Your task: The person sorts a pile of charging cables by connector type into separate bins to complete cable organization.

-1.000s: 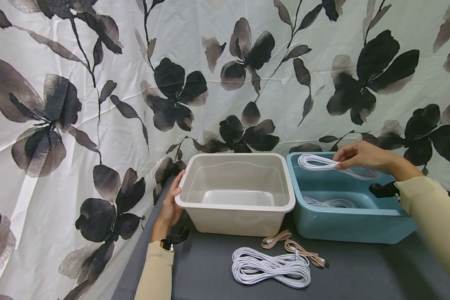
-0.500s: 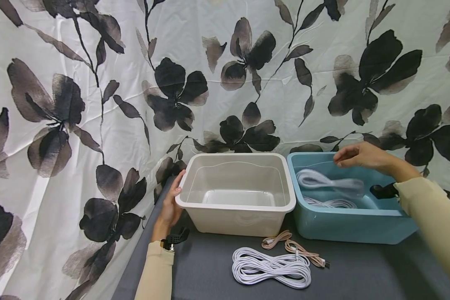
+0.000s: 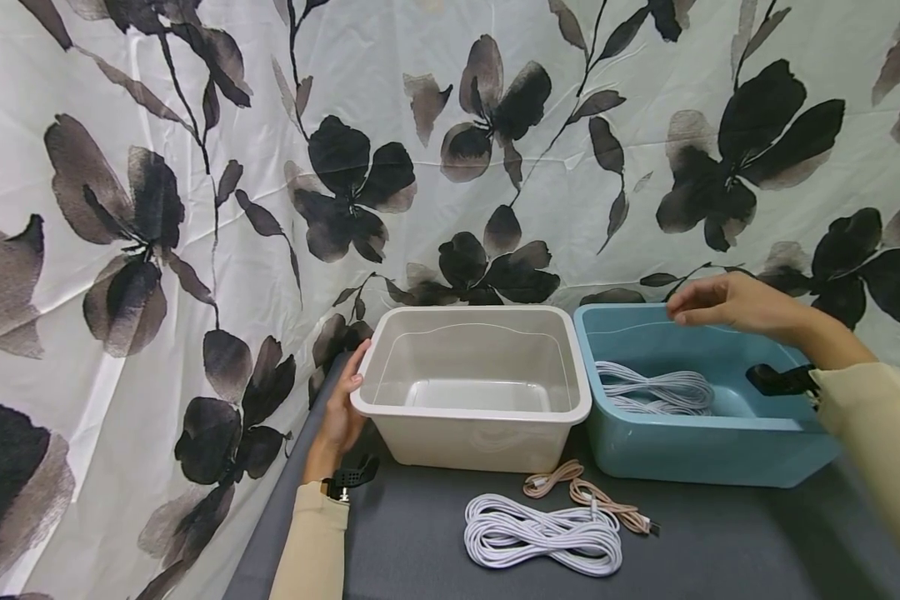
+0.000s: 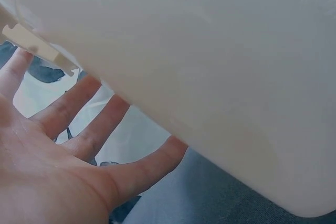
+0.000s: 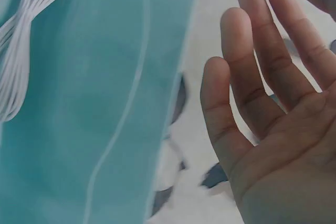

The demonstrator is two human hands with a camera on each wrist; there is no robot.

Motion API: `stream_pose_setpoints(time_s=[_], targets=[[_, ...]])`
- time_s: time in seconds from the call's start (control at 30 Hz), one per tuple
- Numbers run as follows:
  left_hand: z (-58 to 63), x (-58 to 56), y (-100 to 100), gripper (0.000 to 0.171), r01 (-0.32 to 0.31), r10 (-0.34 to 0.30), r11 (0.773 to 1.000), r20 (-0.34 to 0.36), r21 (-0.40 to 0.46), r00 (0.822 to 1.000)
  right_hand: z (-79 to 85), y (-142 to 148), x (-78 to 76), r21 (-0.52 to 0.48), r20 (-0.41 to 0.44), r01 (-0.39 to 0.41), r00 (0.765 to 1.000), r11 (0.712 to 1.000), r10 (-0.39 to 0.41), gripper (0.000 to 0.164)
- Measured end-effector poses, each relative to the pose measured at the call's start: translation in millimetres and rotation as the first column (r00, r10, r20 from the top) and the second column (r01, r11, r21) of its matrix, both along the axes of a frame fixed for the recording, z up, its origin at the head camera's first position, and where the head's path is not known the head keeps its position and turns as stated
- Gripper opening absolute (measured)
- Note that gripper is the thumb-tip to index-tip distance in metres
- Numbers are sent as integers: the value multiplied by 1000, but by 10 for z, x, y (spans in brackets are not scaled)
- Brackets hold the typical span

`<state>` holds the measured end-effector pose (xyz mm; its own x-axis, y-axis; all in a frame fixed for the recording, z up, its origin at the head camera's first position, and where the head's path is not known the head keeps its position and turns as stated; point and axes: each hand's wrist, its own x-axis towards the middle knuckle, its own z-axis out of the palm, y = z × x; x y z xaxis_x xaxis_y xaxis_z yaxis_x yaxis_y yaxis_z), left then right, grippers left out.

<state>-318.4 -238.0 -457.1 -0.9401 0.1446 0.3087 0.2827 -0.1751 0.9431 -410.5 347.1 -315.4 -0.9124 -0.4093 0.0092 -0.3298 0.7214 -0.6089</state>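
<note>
My left hand [image 3: 339, 412] touches the left side of a beige plastic bin [image 3: 465, 442]; its fingers are spread, with fingertips against the bin's side in the left wrist view. My right hand [image 3: 746, 310] hovers over the back rim of a blue plastic bin [image 3: 712, 450], holding nothing. Its fingers [image 5: 239, 51] are slightly bent and relaxed in the right wrist view. Bundled white cables [image 3: 656, 390] lie on the blue bin's floor, one over another. Nothing lies inside the beige bin.
A larger coiled white cable [image 3: 543, 535] rests on the grey table [image 3: 412, 542] in front of the bins. Beside it lies a tan cable bundle [image 3: 607, 504] with a dark plug end. Floral fabric [image 3: 450, 208] hangs behind and to the left.
My right hand has let go of a white cable bundle, which fell into the blue bin onto the cable there. The right hand then shifted slightly; the left hand stayed on the beige bin.
</note>
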Motion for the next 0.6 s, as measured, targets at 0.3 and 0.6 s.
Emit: stream_pose_setpoints(time_s=[0.3, 0.6], targets=[[2, -3, -10, 68, -8, 8, 1000, -5, -6, 1000, 151, -274, 457, -70, -133, -167, 979, 983, 157, 23], [-14, -22, 3, 70, -2, 2, 1000, 4, -5, 1000, 114, -398, 972, -41, -265, -291, 925, 956, 271, 27]])
